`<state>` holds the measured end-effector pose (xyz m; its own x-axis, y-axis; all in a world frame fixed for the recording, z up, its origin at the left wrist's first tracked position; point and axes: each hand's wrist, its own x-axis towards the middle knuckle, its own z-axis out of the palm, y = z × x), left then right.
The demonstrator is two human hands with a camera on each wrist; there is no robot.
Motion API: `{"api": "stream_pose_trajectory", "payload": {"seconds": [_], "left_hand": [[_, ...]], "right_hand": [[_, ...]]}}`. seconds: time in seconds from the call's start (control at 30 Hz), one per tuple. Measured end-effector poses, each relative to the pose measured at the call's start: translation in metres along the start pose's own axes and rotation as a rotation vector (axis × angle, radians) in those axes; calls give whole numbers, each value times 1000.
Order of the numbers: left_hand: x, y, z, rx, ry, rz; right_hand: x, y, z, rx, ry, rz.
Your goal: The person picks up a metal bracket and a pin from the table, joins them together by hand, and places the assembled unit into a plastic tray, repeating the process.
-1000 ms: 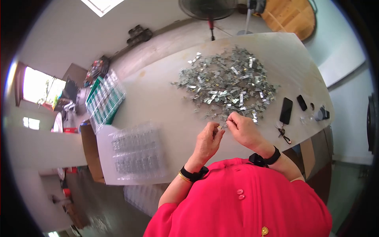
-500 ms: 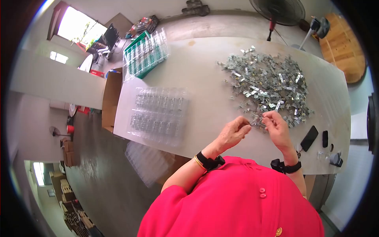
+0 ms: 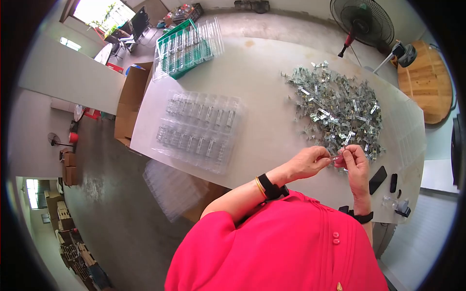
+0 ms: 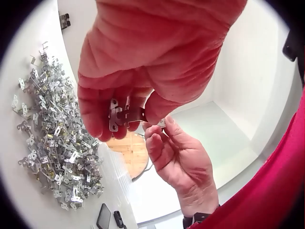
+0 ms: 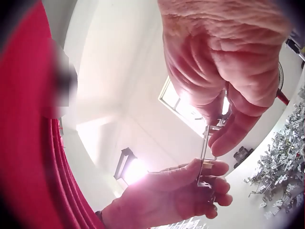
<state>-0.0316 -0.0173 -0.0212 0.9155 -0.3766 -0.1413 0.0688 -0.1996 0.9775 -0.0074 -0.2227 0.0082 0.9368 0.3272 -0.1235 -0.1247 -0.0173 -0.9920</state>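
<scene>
Both hands meet at the near edge of a heap of loose metal fittings (image 3: 340, 109). Between them is a small bright metal fitting (image 4: 114, 116), with a two-holed plate at one end and a narrow arm. My left hand (image 3: 310, 162) pinches the plate end between thumb and fingers. From the other side, my right hand (image 3: 358, 169) pinches the arm end with thumb and forefinger. The right wrist view shows the long narrow part (image 5: 204, 145) spanning the gap from one hand to the other. Fingertips partly hide the fitting.
A clear plastic tray (image 3: 230, 145) with rows of fittings lies on the table left of the hands. Farther back stands a green crate (image 3: 180, 73) with clear trays on it. A phone (image 3: 377, 180) and a small black object (image 3: 393, 183) lie right of the hands.
Half a second ago the hands were apart by the heap; now they are together on the fitting. The head view has turned left, so the table's things appear farther right than a second ago.
</scene>
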Motion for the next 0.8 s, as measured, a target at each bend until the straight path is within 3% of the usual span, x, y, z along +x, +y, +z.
{"api": "stream_pose_trajectory", "payload": {"seconds": [0.1,0.17,0.27,0.4,0.5,0.67,0.8], "left_hand": [[1,0,-3,121,176,101],[3,-3,-10,309,276,315],[1,3,-23,481,305,432],[5,-6,-33,506,301,440],[0,-13,-44,480,313,327],[-37,-30,-93,473,607,131],[-88,-58,-135,560,725,-222]], "right_hand": [[6,-2,8,-23,74,34],[10,-3,15,-60,126,21],[19,1,23,-111,108,-4],[30,-1,35,-115,65,-20],[36,-7,46,-87,154,-29],[42,-2,38,-126,92,-7],[39,16,29,-118,-3,149]]}}
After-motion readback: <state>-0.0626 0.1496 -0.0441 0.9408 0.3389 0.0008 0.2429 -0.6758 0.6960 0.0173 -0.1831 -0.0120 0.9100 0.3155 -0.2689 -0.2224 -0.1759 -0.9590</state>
